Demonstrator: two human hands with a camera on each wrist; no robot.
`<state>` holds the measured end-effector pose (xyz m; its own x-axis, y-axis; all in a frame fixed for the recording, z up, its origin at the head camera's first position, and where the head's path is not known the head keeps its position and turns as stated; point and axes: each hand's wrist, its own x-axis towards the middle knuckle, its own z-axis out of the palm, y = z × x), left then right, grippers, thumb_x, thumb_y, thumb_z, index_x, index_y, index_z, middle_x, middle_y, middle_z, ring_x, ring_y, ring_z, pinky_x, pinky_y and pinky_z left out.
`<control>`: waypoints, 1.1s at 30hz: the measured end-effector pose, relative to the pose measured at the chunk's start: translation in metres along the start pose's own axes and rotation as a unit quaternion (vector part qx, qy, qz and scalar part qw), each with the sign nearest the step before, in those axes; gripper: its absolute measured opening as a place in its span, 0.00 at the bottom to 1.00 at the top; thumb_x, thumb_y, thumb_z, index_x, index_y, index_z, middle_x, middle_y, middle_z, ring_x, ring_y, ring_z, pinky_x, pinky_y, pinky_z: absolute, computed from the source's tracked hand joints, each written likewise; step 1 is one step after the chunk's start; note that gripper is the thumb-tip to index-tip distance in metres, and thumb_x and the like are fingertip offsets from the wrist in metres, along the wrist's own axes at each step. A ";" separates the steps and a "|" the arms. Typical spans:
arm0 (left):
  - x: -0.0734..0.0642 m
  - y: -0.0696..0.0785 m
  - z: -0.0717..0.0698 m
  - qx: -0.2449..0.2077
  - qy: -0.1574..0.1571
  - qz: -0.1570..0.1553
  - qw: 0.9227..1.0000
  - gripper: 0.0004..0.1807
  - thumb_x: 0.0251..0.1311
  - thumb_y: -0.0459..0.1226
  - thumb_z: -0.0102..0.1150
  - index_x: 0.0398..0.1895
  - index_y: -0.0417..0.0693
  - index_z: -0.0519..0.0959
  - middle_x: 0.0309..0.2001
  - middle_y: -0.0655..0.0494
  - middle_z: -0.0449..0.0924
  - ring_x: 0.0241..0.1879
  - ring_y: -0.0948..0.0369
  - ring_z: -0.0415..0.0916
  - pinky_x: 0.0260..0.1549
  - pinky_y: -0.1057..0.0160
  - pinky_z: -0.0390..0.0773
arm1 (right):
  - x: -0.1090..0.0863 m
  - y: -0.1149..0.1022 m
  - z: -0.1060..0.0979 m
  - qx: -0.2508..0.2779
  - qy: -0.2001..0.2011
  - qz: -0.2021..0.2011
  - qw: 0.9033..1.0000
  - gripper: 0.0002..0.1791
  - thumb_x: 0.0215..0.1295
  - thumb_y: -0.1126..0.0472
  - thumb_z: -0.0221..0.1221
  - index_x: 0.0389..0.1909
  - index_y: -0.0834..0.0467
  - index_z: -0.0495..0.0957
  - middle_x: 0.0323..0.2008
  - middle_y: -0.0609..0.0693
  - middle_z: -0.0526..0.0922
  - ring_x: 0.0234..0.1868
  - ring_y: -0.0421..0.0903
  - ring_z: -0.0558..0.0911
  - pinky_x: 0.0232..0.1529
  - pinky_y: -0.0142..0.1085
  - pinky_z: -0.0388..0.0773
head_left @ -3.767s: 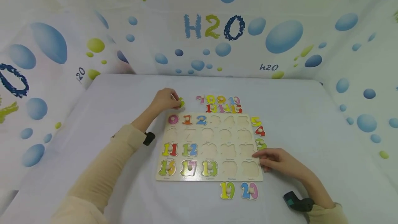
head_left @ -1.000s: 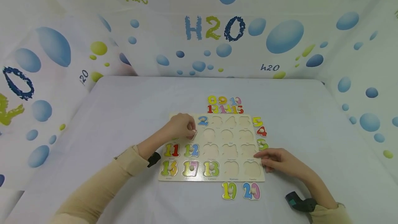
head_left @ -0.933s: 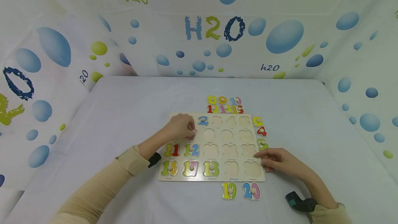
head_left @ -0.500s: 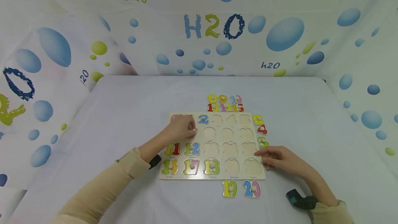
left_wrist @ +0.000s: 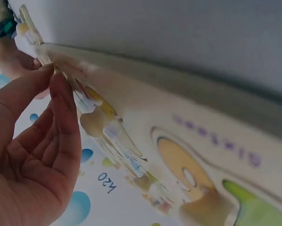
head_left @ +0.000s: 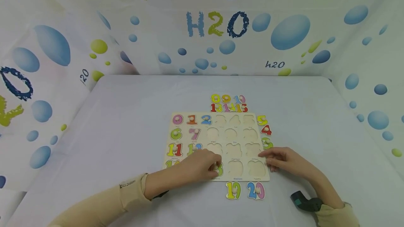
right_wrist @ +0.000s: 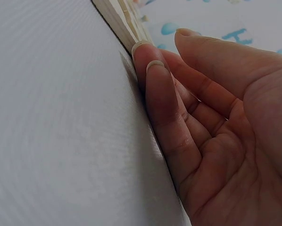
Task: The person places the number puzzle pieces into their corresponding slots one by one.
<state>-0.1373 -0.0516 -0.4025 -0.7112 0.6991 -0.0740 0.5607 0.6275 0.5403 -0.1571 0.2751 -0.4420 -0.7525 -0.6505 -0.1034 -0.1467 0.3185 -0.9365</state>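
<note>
A wooden number puzzle board (head_left: 222, 127) lies on the table, with several number pieces in its recesses. My left hand (head_left: 202, 165) is over the board's near side. Its bent fingers and thumb overlap the eighteen piece (head_left: 220, 171), and it partly covers the twelve piece (head_left: 198, 146). Thumb and forefinger meet at their tips in the left wrist view; I cannot tell whether they pinch anything. The six piece (head_left: 176, 133) and seven piece (head_left: 194, 133) sit in the second row. My right hand (head_left: 285, 160) rests at the board's right edge, fingers loosely bent around nothing.
Loose pieces lie behind the board, among them the eight (head_left: 215, 98) and nine (head_left: 226, 98). The five (head_left: 261, 120), four (head_left: 266, 130) and three (head_left: 267, 143) line its right side. In front are the nineteen (head_left: 233, 190) and twenty (head_left: 256, 190).
The six and seven pieces, earlier behind the board, now sit in their recesses. My left hand has left the seven and come nearer and rightward, to the eighteen. The right hand stays put.
</note>
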 end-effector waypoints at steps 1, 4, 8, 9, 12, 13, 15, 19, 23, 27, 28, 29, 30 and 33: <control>0.000 0.000 0.001 -0.003 0.004 -0.002 1.000 0.04 0.52 0.30 0.63 0.31 0.47 0.80 0.18 0.68 0.68 0.20 0.70 0.64 0.23 0.73 0.66 | 0.000 0.000 0.000 0.001 0.000 0.000 1.000 0.15 0.68 0.67 0.53 0.51 0.70 0.74 0.29 0.52 0.79 0.25 0.45 0.77 0.28 0.33 0.77; 0.001 -0.003 -0.001 -0.031 0.005 -0.015 0.999 0.05 0.53 0.30 0.62 0.29 0.49 0.80 0.18 0.68 0.69 0.21 0.69 0.65 0.24 0.72 0.67 | 0.000 0.001 -0.001 0.000 -0.001 0.002 1.000 0.15 0.68 0.66 0.53 0.51 0.69 0.74 0.28 0.53 0.78 0.26 0.45 0.77 0.28 0.33 0.77; 0.008 -0.009 -0.014 -0.056 0.015 -0.023 0.998 0.06 0.51 0.30 0.62 0.26 0.51 0.79 0.18 0.67 0.71 0.20 0.68 0.67 0.22 0.70 0.69 | 0.000 0.002 -0.002 -0.006 -0.001 0.004 1.000 0.14 0.68 0.66 0.53 0.51 0.68 0.75 0.28 0.53 0.78 0.26 0.45 0.78 0.28 0.34 0.77; 0.012 -0.011 -0.017 -0.054 0.024 -0.024 0.998 0.06 0.50 0.30 0.62 0.26 0.52 0.79 0.19 0.67 0.71 0.20 0.68 0.67 0.21 0.70 0.69 | 0.000 0.003 -0.002 -0.007 0.000 0.005 1.000 0.14 0.67 0.66 0.54 0.51 0.68 0.75 0.28 0.53 0.78 0.26 0.45 0.77 0.28 0.34 0.77; 0.024 -0.019 -0.026 -0.044 0.049 -0.023 0.998 0.06 0.49 0.29 0.61 0.25 0.51 0.79 0.19 0.65 0.71 0.19 0.68 0.67 0.19 0.70 0.69 | -0.001 0.003 -0.002 -0.009 0.004 0.006 1.000 0.14 0.67 0.66 0.54 0.51 0.68 0.75 0.28 0.53 0.78 0.25 0.45 0.77 0.28 0.33 0.77; 0.028 -0.022 -0.028 -0.042 0.052 -0.025 0.997 0.06 0.49 0.30 0.62 0.26 0.50 0.79 0.19 0.65 0.72 0.19 0.68 0.67 0.19 0.70 0.69 | -0.001 0.002 -0.002 -0.009 0.004 0.006 1.000 0.14 0.67 0.66 0.54 0.51 0.68 0.75 0.28 0.53 0.78 0.25 0.45 0.77 0.28 0.33 0.77; 0.034 -0.026 -0.029 -0.039 0.046 -0.031 0.998 0.05 0.50 0.30 0.62 0.26 0.50 0.79 0.19 0.65 0.72 0.19 0.67 0.67 0.19 0.70 0.69 | -0.001 0.002 -0.002 -0.008 0.003 0.004 1.000 0.14 0.67 0.66 0.54 0.51 0.68 0.75 0.28 0.53 0.78 0.25 0.45 0.77 0.28 0.33 0.77; 0.039 -0.032 -0.027 -0.037 0.026 -0.041 0.998 0.05 0.50 0.30 0.62 0.25 0.50 0.79 0.19 0.64 0.72 0.19 0.67 0.67 0.19 0.70 0.68 | -0.001 0.000 -0.001 -0.008 0.000 0.000 1.000 0.14 0.67 0.65 0.54 0.51 0.68 0.75 0.28 0.53 0.78 0.25 0.45 0.77 0.28 0.34 0.77; 0.040 -0.033 -0.026 -0.037 0.020 -0.040 0.998 0.06 0.49 0.30 0.62 0.25 0.51 0.79 0.19 0.64 0.72 0.20 0.67 0.67 0.19 0.69 0.68 | -0.001 0.000 -0.001 -0.009 0.002 0.002 1.000 0.14 0.67 0.65 0.54 0.51 0.68 0.75 0.27 0.53 0.78 0.25 0.45 0.77 0.28 0.33 0.77; 0.040 -0.032 -0.026 -0.038 0.010 -0.049 0.998 0.04 0.51 0.31 0.63 0.25 0.50 0.80 0.20 0.63 0.73 0.21 0.66 0.68 0.21 0.69 0.69 | -0.001 0.001 -0.001 -0.006 0.003 0.001 1.000 0.14 0.67 0.66 0.54 0.51 0.67 0.75 0.27 0.53 0.78 0.25 0.46 0.77 0.28 0.33 0.77; 0.039 -0.032 -0.026 -0.039 0.006 -0.052 0.998 0.04 0.51 0.31 0.63 0.26 0.50 0.80 0.20 0.63 0.73 0.21 0.66 0.68 0.22 0.69 0.69 | 0.000 0.001 -0.001 -0.005 0.002 0.001 1.000 0.14 0.67 0.66 0.54 0.51 0.67 0.75 0.27 0.53 0.78 0.25 0.46 0.77 0.28 0.33 0.77; 0.039 -0.031 -0.026 -0.041 0.003 -0.055 0.998 0.03 0.52 0.32 0.63 0.26 0.49 0.80 0.20 0.63 0.73 0.21 0.66 0.68 0.22 0.69 0.69 | 0.000 0.001 -0.001 -0.004 0.002 0.002 1.000 0.14 0.67 0.66 0.54 0.51 0.67 0.75 0.27 0.53 0.78 0.26 0.46 0.78 0.28 0.34 0.77; 0.039 -0.030 -0.026 -0.042 0.000 -0.057 0.997 0.03 0.53 0.32 0.63 0.26 0.49 0.80 0.20 0.63 0.73 0.22 0.66 0.68 0.22 0.69 0.69 | 0.000 0.001 -0.001 -0.003 0.001 0.002 1.000 0.14 0.67 0.66 0.54 0.51 0.67 0.75 0.27 0.54 0.78 0.26 0.45 0.78 0.28 0.34 0.77; 0.036 -0.029 -0.027 -0.054 -0.013 -0.061 0.997 0.02 0.54 0.32 0.62 0.29 0.48 0.80 0.21 0.63 0.74 0.21 0.66 0.69 0.23 0.69 0.70 | 0.000 0.002 -0.001 -0.001 0.001 0.005 1.000 0.14 0.67 0.66 0.54 0.51 0.68 0.75 0.28 0.53 0.78 0.26 0.45 0.78 0.29 0.34 0.77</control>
<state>-0.1910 -0.0539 -0.3988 -0.7592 0.6296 -0.1648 0.4215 0.6686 0.6126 -0.1578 0.2767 -0.4433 -0.7546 -0.6466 -0.1115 -0.1408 0.3255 -0.9350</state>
